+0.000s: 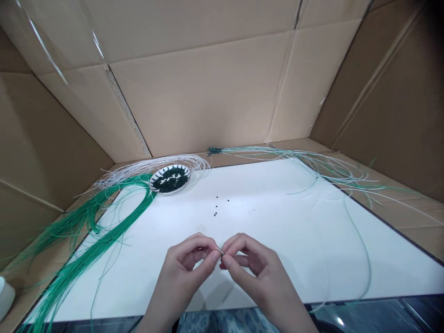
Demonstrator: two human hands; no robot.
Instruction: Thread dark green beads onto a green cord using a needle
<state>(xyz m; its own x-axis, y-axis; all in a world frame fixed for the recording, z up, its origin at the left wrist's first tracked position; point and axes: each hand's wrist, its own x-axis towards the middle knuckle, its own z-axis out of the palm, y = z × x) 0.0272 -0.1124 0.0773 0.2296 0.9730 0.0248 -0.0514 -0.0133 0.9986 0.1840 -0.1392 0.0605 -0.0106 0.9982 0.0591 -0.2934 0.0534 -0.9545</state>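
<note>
Near the front of the white board [270, 217], both hands meet at the fingertips. My left hand [194, 261] pinches a thin pale strand [220, 251] between thumb and forefinger. Against the strand's other end, my right hand [248, 261] is closed in a pinch; a tiny dark piece seems to be at its fingertips, too small to make out. Beyond the hands, several small black beads [215, 206] lie loose on the board. A patterned dish [188, 172] farther back holds many dark beads [170, 179].
Green strands [121, 226] spread over the left side, with white strands [163, 163] behind them. A bundle of pale and green strands [277, 151] with dark ends runs along the back right. Cardboard walls [208, 92] surround the board. A white container [5, 296] stands far left.
</note>
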